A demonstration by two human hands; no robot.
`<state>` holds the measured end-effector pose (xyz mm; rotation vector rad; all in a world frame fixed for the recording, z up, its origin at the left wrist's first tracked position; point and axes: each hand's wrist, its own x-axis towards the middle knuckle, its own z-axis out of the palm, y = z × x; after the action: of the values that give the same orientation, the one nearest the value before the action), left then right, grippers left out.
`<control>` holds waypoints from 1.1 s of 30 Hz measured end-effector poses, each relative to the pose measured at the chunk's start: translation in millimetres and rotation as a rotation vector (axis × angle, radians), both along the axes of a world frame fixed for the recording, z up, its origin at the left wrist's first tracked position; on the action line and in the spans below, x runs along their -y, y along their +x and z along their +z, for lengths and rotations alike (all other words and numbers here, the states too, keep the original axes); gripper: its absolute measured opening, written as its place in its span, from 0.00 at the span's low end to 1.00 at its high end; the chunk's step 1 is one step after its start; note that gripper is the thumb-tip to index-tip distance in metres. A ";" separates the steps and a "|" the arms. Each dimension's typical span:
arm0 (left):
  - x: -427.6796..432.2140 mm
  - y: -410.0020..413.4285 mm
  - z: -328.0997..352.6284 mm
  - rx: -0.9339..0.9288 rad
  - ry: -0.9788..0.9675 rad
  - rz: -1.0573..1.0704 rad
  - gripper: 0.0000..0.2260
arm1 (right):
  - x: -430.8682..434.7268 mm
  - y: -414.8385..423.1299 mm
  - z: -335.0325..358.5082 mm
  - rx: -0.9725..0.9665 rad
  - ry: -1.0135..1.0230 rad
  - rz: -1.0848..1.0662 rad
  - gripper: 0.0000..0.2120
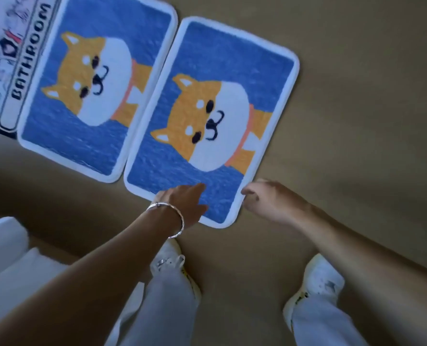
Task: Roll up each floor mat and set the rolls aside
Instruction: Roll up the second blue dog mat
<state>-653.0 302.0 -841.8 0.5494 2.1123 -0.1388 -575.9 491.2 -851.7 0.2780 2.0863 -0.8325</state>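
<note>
Two blue floor mats with a white border and an orange dog picture lie flat side by side on the tan floor. The nearer mat (232,71) reaches toward my feet, with the other dog mat (122,28) to its left. A third mat (20,58) printed BATHROOM lies at the far left, partly cut off. My left hand (182,201), with a silver bracelet at the wrist, rests on the near end of the nearer mat. My right hand (269,198) hovers with curled fingers at that mat's near right corner; whether it touches the edge is unclear.
My two white shoes (168,260) and pale trouser legs (162,313) stand just behind the nearer mat. A white object (5,248) sits at the lower left. Bare tan floor (357,96) stretches to the right of the mats.
</note>
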 end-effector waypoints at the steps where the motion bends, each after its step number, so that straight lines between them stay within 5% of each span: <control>1: 6.3 5.5 -17.6 0.005 -0.016 0.000 0.22 | 6.5 8.6 -17.9 0.013 -0.002 0.014 0.18; 9: 64.4 19.4 -109.2 0.015 -0.131 0.091 0.26 | 56.5 28.0 -122.9 0.060 -0.057 0.101 0.21; 15: 100.7 -3.3 -157.6 -0.060 -0.161 0.288 0.31 | 81.1 -7.1 -163.3 -0.220 0.029 0.326 0.27; 20: 124.7 -19.0 -197.9 -0.091 -0.151 0.709 0.38 | 120.7 -13.4 -189.8 -0.311 0.032 0.610 0.39; 27: 125.3 -22.3 -220.6 -0.277 0.085 1.239 0.34 | 146.9 4.4 -226.2 -0.472 0.081 0.824 0.39; 33: 55.0 -42.9 -203.8 -0.245 0.272 1.021 0.26 | 49.7 -26.4 -216.6 -0.443 0.210 0.778 0.34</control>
<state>-695.9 247.0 -1045.6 -0.4601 2.4091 0.6932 -602.3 441.5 -1068.3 -0.6361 2.4067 -0.2048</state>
